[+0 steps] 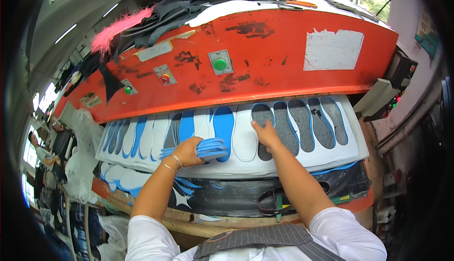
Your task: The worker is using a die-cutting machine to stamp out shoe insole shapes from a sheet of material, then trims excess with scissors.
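My left hand (187, 151) is wrapped round a stack of thin blue insoles (212, 148), held over the front part of a thick white sheet (326, 159). Cut insole shapes in grey, blue and white stand side by side along this sheet. My right hand (267, 136) reaches onto a grey insole (262, 113) right of the middle, thumb and fingers apart on its surface. Between the hands lie a bright blue insole (223, 124) and a white insole outline (244, 142). More grey insoles (299, 121) line up to the right of my right hand.
Behind the sheet rises a red machine front (279, 48) with a green button (220, 64) and a red button (164, 79). Loose insoles (130, 177) lie at the front left. A black strap (272, 203) and green-handled tool (340, 198) rest near me. Another person (45, 153) is far left.
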The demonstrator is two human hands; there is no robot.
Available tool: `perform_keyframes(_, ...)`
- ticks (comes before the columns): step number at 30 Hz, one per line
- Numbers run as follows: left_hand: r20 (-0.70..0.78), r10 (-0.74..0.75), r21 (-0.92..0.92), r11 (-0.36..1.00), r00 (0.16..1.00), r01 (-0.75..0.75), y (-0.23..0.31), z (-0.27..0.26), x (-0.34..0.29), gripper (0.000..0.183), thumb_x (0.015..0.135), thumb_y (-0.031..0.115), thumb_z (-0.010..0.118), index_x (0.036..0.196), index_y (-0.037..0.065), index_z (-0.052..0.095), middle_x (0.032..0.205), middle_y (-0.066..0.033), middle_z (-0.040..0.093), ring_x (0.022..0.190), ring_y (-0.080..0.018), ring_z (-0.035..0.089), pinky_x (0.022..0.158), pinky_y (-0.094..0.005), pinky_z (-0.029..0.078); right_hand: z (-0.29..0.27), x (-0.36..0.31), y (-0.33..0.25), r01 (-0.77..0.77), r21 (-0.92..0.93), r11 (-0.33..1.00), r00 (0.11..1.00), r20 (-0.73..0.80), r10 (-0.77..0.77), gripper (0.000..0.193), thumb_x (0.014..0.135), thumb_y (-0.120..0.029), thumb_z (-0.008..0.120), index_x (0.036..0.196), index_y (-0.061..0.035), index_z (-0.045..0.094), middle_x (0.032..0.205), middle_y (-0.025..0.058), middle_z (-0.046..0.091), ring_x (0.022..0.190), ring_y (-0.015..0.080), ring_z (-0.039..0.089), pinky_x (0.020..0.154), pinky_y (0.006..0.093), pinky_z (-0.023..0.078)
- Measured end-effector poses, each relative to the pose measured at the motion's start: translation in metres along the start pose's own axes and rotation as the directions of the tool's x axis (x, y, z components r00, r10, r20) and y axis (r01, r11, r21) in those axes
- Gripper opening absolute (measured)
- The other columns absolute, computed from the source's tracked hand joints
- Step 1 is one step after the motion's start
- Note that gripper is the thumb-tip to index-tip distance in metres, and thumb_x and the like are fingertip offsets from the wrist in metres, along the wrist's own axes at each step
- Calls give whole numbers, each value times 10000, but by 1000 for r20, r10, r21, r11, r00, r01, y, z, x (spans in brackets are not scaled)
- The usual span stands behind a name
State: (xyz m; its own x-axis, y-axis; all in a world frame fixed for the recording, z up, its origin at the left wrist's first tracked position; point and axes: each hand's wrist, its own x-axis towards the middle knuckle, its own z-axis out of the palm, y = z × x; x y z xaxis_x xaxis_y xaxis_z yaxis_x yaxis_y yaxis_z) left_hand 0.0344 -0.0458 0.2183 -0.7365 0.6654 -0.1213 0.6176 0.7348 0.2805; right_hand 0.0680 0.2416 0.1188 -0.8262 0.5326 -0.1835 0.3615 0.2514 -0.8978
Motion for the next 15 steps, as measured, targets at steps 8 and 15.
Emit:
perform_keyframes(8,309,699,502,456,644,-735,8,-12,57,479,596,130,742,1061,173,636,1308,-115,471,1270,-296,384,1094,-437,284,51,6,-30,-304,642,704,912,410,19,764,832,-740,414,1173,-70,552,918,107,641,842,226,614,728,356,482)
perform_keyframes(15,293,800,375,408,524,-832,-26,-7,66,500,591,132,731,1074,173,609,1001,-98,536,1066,-282,531,1096,-475,286,88,3,-18,-15,568,823,994,-82,75,784,852,-626,518,1298,16,453,1008,189,601,936,311,608,844,411,470)
